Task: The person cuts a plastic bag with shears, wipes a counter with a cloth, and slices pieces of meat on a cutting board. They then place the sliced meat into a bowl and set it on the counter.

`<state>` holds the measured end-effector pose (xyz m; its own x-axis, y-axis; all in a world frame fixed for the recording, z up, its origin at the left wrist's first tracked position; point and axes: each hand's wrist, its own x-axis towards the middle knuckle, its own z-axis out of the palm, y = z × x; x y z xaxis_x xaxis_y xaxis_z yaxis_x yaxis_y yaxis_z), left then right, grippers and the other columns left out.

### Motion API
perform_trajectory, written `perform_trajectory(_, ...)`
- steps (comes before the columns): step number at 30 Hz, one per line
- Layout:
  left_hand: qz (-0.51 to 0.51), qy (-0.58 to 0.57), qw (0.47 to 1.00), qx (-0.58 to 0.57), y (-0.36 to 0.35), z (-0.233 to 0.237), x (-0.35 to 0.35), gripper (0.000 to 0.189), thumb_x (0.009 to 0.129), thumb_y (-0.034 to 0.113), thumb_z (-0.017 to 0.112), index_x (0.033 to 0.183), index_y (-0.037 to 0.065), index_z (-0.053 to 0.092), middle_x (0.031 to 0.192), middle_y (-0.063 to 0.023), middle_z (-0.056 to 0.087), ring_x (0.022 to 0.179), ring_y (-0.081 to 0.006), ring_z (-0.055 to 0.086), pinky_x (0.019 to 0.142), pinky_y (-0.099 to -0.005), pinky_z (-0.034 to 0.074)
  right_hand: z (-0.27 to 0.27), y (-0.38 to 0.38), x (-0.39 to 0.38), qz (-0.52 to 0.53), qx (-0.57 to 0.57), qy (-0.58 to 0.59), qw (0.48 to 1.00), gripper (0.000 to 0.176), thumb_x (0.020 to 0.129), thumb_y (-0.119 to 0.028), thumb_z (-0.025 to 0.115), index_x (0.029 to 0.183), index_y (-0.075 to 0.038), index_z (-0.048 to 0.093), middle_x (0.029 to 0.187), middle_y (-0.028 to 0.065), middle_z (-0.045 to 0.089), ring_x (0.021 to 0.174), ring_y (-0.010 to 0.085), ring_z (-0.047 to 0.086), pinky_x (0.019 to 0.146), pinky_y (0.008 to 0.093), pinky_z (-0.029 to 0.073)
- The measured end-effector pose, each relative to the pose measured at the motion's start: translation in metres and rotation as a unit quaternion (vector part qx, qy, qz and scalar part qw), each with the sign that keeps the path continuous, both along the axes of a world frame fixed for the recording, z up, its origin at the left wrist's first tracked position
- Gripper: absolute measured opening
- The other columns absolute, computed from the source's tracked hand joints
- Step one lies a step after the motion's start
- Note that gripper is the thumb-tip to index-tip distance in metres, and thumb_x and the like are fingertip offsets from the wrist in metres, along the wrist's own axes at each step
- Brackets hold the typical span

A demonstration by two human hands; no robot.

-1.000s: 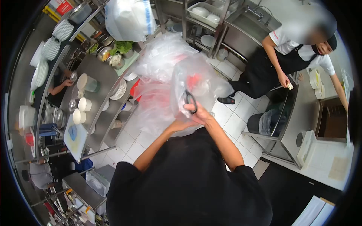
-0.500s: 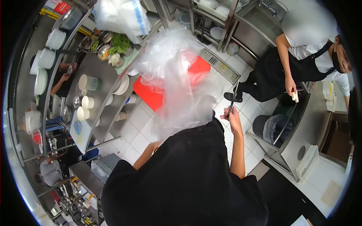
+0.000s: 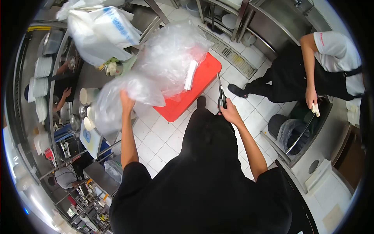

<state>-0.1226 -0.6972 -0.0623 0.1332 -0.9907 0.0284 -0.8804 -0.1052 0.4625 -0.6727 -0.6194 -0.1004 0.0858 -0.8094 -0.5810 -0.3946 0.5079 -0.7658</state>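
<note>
My left hand (image 3: 127,100) is closed on a crumpled clear plastic bag (image 3: 111,107), which spreads out around it, partly blurred. In my right hand (image 3: 230,112) is a pair of scissors (image 3: 222,95) with black handles, its closed blades pointing away from me. A heap of clear plastic (image 3: 167,52) lies on a red board (image 3: 202,84), between and beyond my hands. On the board's near part, against the plastic, rests a white strip-like item (image 3: 190,75) that I cannot identify.
A white bag with blue print (image 3: 105,31) hangs or stands at upper left. Stacked plates (image 3: 41,87) line the left shelf. At right, a co-worker in a black apron (image 3: 288,78) holds something pale beside a lined bin (image 3: 290,134). A floor drain (image 3: 233,56) runs behind the board.
My left hand has swung left with the plastic bag, uncovering more of the red board and the white item. The scissors have moved left in view. The co-worker's arm has shifted slightly.
</note>
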Motion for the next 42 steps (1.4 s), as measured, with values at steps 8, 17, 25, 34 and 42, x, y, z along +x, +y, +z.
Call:
perform_trajectory(8, -0.111, -0.029, 0.990, -0.086, -0.222, -0.247, -0.075, 0.054, 0.086, 0.011, 0.065, 0.136, -0.006, 0.051, 0.116, -0.0220, 0.060, 0.112, -0.0359, 0.056, 0.102, -0.0456, 0.042, -0.083, -0.087, 0.072, -0.227, 0.023, -0.006, 0.974, 0.037, 0.097, -0.032, 0.069, 0.096, -0.001, 0.050, 0.069, 0.0078, 0.060, 0.059, 0.0150, 0.061, 0.055, 0.0339, 0.050)
perform_trajectory(17, -0.105, -0.118, 0.986, 0.057, -0.331, -0.370, -0.089, 0.055, 0.088, 0.008, 0.062, 0.140, -0.005, 0.048, 0.122, -0.0221, 0.059, 0.117, -0.0378, 0.054, 0.104, -0.0459, 0.041, -0.233, -0.191, 0.170, -0.321, 0.026, 0.058, 0.945, 0.048, 0.085, -0.026, 0.081, 0.107, 0.001, 0.047, 0.090, 0.0184, 0.068, 0.085, 0.0362, 0.070, 0.077, 0.0438, 0.053)
perform_trajectory(25, -0.124, -0.162, 0.969, 0.136, -0.370, -0.417, -0.076, 0.056, 0.090, 0.006, 0.059, 0.143, -0.005, 0.045, 0.127, -0.0222, 0.057, 0.121, -0.0395, 0.052, 0.106, -0.0462, 0.040, -0.308, -0.245, 0.244, -0.314, 0.058, 0.166, 0.933, 0.053, 0.079, -0.018, 0.082, 0.112, 0.003, 0.047, 0.111, 0.0225, 0.060, 0.106, 0.0405, 0.061, 0.090, 0.0476, 0.049)
perform_trajectory(34, -0.099, -0.137, 0.979, 0.114, -0.351, -0.375, -0.081, 0.057, 0.092, 0.004, 0.056, 0.147, -0.004, 0.041, 0.132, -0.0223, 0.056, 0.126, -0.0414, 0.050, 0.108, -0.0466, 0.039, -0.332, -0.205, 0.238, -0.347, 0.036, 0.134, 0.928, 0.060, 0.077, -0.022, 0.082, 0.118, 0.004, 0.047, 0.110, 0.0221, 0.059, 0.108, 0.0400, 0.059, 0.093, 0.0481, 0.047)
perform_trajectory(42, -0.050, 0.178, 0.979, -0.086, -0.167, -0.185, -0.200, 0.042, 0.089, -0.005, 0.052, 0.131, -0.005, 0.057, 0.127, -0.0219, 0.060, 0.121, -0.0412, 0.053, 0.105, -0.0484, 0.042, -0.216, -0.155, 0.136, -0.369, -0.022, 0.067, 0.927, 0.056, 0.075, -0.020, 0.088, 0.107, 0.000, 0.046, 0.093, 0.0080, 0.061, 0.081, 0.0157, 0.057, 0.073, 0.0337, 0.050)
